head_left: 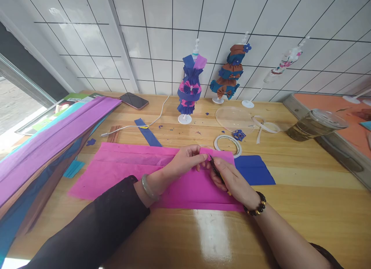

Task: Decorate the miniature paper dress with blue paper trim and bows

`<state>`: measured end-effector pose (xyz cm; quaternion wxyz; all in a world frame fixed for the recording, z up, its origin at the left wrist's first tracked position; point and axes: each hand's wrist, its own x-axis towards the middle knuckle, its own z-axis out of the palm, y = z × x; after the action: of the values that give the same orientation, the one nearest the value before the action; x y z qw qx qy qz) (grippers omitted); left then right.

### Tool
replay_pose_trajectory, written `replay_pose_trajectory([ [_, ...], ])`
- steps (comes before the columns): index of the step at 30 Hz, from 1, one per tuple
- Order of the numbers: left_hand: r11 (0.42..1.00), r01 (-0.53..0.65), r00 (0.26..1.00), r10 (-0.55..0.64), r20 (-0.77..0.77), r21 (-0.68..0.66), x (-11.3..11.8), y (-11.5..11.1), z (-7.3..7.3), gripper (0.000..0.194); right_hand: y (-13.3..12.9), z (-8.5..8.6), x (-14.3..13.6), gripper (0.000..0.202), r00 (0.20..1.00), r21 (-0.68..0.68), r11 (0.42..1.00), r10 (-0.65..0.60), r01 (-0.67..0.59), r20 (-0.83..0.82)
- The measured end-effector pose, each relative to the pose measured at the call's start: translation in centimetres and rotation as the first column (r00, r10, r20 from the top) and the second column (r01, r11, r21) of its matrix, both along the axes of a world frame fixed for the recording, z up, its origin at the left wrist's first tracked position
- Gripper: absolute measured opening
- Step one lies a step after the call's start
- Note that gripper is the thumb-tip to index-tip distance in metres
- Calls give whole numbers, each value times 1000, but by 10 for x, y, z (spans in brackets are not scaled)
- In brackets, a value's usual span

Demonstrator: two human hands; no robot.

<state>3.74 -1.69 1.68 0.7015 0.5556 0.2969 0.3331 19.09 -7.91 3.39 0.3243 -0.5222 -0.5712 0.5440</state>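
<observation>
Over a wide sheet of pink crepe paper (pixel 121 161), my left hand (pixel 187 159) pinches a small pink paper piece (pixel 208 157) between thumb and fingertips. My right hand (pixel 228 176) is closed around a small pair of dark scissors (pixel 216 168), whose tips touch or nearly touch that piece. A bit of yellow shows below the right palm. The handles are mostly hidden by the fingers. Under the pink sheet's right end lies a dark blue paper sheet (pixel 256 170). Just beyond my hands is a roll of white tape (pixel 238 145).
Behind stand paper-dressed figures on white stands, one purple and blue (pixel 189 89), one brown and teal (pixel 230 76). A phone (pixel 134 100), white cable (pixel 156 120) and blue strip (pixel 148 133) lie back left. Folded coloured papers (pixel 72 118) fill the left; a lidded cup (pixel 315 124) is right.
</observation>
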Motion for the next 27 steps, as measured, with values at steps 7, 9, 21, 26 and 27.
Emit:
replay_pose_trajectory([
  [7, 998, 20, 997, -16, -72, 55, 0, 1, -5, 21, 0, -3, 0, 36, 1000, -22, 1000, -3, 3, -25],
  [9, 997, 14, 996, -7, -88, 70, 0, 2, -6, 21, 0, -3, 0, 36, 1000, -6, 1000, -16, 16, -17],
  [21, 996, 10, 996, -1, -92, 90, 0, 1, -5, 23, 2, -8, 1, 36, 997, -22, 998, -54, 53, -55],
  [26, 995, 12, 997, -4, -82, 95, 0, 1, -7, 23, 3, -9, 2, 36, 997, -34, 998, -52, 50, -56],
  [27, 995, 14, 997, -7, -78, 94, 0, 1, -7, 24, 3, -9, 2, 37, 997, -39, 998, -48, 46, -58],
])
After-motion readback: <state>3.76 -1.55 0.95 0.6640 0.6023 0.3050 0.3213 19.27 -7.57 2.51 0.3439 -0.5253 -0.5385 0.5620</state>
